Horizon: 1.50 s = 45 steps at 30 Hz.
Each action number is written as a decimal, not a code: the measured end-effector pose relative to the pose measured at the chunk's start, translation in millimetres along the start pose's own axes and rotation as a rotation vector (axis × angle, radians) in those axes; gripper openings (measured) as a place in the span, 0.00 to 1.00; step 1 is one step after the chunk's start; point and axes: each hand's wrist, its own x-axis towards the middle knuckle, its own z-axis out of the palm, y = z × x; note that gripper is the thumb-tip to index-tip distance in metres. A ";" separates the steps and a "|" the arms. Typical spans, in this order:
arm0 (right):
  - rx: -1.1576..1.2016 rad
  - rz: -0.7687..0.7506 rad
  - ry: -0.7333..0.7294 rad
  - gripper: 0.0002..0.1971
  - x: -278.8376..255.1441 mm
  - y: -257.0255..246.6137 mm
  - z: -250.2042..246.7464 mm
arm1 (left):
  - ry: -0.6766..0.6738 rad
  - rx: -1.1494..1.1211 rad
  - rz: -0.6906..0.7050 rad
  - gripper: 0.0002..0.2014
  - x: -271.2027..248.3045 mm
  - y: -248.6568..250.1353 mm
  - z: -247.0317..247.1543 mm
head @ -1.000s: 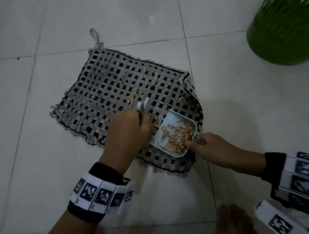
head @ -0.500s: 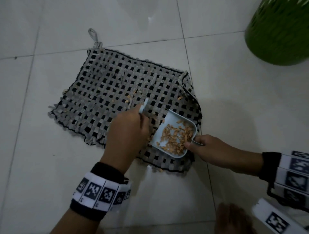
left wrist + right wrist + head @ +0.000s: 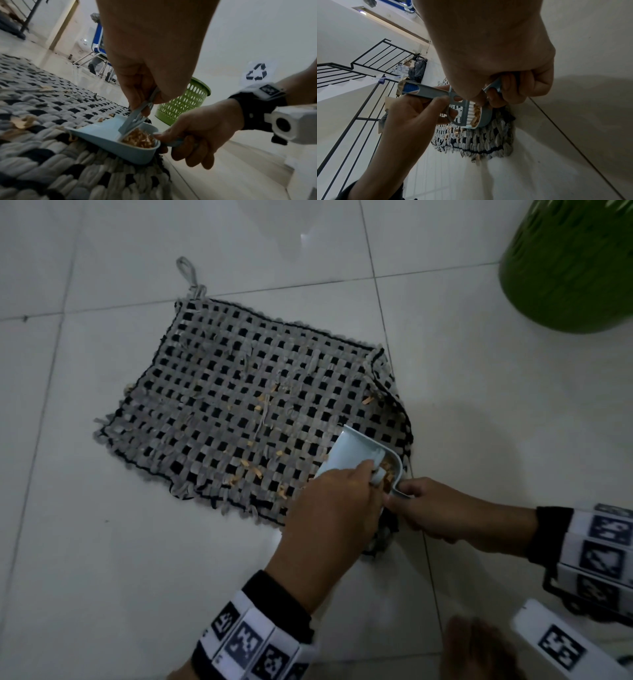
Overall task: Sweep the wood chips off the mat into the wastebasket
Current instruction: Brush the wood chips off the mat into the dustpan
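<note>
Left hand (image 3: 329, 508) gripping bristled brush (image 3: 135, 119) inside smooth blue dustpan (image 3: 352, 453), right hand (image 3: 435, 508) clutching its handle, chips (image 3: 139, 138) heaped, woven mat (image 3: 239, 405) beneath

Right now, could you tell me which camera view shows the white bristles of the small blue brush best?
The right wrist view: the white bristles show side-on, pressing wood chips into the light blue plastic dustpan. The left wrist view shows only their edge; in the head view the left hand hides them.

Head view looks down; both wrist views close, low, sharing dustpan (image 3: 109, 139)
</note>
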 end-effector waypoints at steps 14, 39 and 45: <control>-0.012 0.001 0.010 0.15 -2.4 -2.1 -0.3 | 0.054 -0.030 -0.009 0.22 -8.3 -1.1 -4.3; -0.034 -0.072 0.061 0.12 -7.9 -0.1 5.5 | 0.206 0.057 -0.027 0.05 0.5 -23.9 -21.1; -0.033 -0.072 0.057 0.12 -6.4 0.5 4.4 | -0.057 -0.023 0.027 0.15 5.6 -12.8 -13.7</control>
